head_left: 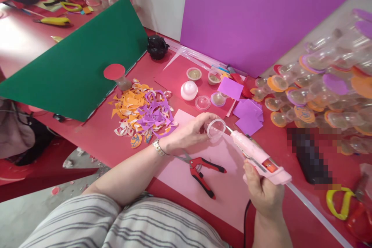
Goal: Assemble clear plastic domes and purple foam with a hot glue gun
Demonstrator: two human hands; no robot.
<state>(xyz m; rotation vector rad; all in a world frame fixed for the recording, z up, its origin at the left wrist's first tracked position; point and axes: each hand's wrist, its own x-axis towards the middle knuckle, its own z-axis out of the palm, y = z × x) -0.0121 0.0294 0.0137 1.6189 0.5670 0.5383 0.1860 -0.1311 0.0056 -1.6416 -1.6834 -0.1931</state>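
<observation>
My left hand [190,131] is closed around a small clear plastic cup [215,129], held on its side above a pink sheet [226,186]. My right hand [261,190] grips a pink glue gun [257,155] whose metal tip points at the cup's rim. Red-handled scissors [200,168] lie on the pink sheet below my left wrist. A watch sits on my left wrist.
A heap of orange and purple paper scraps [142,114] lies left of my hands. Purple paper squares [247,114], small clear cups and a white dome [189,90] sit beyond. Many finished capped cups [319,89] pile at the right. Green [75,62] and purple [255,15] boards stand behind.
</observation>
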